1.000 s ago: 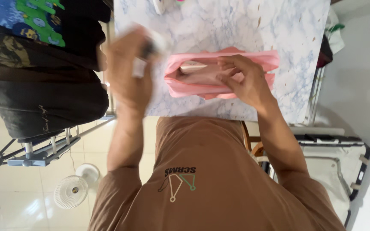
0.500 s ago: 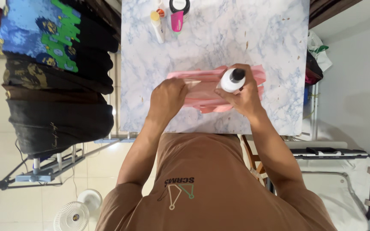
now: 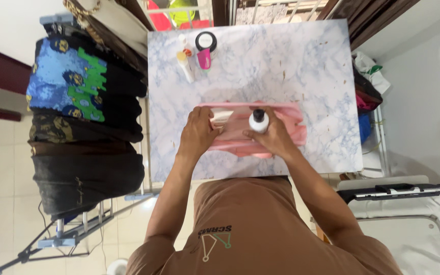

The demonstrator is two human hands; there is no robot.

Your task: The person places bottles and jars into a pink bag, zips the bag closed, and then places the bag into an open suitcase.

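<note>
right hand [image 3: 273, 138]: clenched round white bottle [image 3: 258, 121], frame centre, upright, cap up
left hand [image 3: 198, 133]: gripping pink pouch [image 3: 286, 118] left edge, holding mouth open
relation: bottle directly over pouch opening, pouch's long axis left-right

R hand [image 3: 273, 138] grips white bottle [image 3: 258, 121] upright over pink pouch [image 3: 291, 127]; L hand [image 3: 198, 133] holds pouch edge, marble desk [image 3: 311, 66].

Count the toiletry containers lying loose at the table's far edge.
3: a white tube with yellow cap, a pink tube, a round black-rimmed jar. Another small one may hide behind them.
</note>
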